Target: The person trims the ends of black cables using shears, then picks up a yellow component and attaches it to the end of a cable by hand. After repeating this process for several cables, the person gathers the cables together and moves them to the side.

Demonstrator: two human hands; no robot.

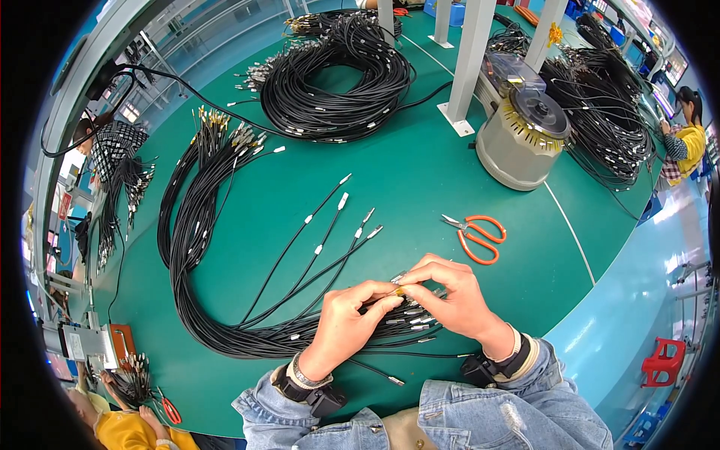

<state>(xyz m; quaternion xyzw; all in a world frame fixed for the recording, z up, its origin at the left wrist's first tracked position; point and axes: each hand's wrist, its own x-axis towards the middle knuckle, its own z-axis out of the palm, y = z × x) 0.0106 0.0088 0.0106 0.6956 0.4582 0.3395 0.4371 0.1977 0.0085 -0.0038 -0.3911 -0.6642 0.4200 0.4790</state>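
Left hand [341,321] and right hand [459,294] are clamping together on a small, apparently gold-coloured metal tip [400,292] at the near right end of the long black cable bundle [201,321]; white tubular tags [309,219] are looking unreadable.

My jacket [450,416]: light-blue denim, whitish frayed patch [513,415] | my wrist straps [517,363]: black, each with a boxy black module [328,401] | my right cuff [534,354]: cream edge showing | my inner top [403,429]: beige

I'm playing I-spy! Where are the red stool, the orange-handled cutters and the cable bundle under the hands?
Red stool [663,364]: head view, its middle.
Orange-handled cutters [466,224]: head view, the pivot.
Cable bundle [192,309]: head view, its left bend.
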